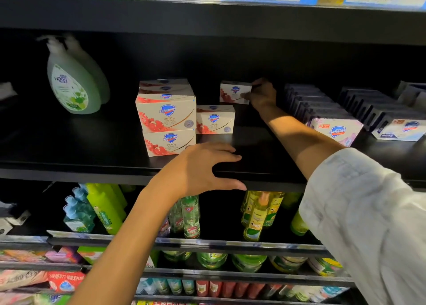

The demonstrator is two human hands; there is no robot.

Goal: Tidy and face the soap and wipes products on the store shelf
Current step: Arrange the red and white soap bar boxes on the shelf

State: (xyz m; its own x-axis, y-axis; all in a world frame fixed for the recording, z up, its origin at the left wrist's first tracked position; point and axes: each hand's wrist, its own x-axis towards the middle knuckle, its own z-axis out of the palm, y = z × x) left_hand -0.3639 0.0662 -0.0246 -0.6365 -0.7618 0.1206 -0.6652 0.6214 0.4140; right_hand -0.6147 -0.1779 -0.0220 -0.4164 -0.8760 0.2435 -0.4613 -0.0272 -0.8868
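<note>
Head view: right hand (261,95) reaches deep into the black shelf (92,166), fingers clamped on a red-and-white soap box (234,92) held above the shelf board, behind the single soap box (215,119). Left hand (202,168) rests on the shelf front edge, fingers spread apart, holding nothing, just beside the stacked soap boxes (167,120). Green pump bottles (73,78) stand far left; lavender soap boxes (335,129) on the right.

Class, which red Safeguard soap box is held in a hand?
The rearmost box, pinched by the right hand deep on the shelf; the others rest untouched nearer the front.
</note>
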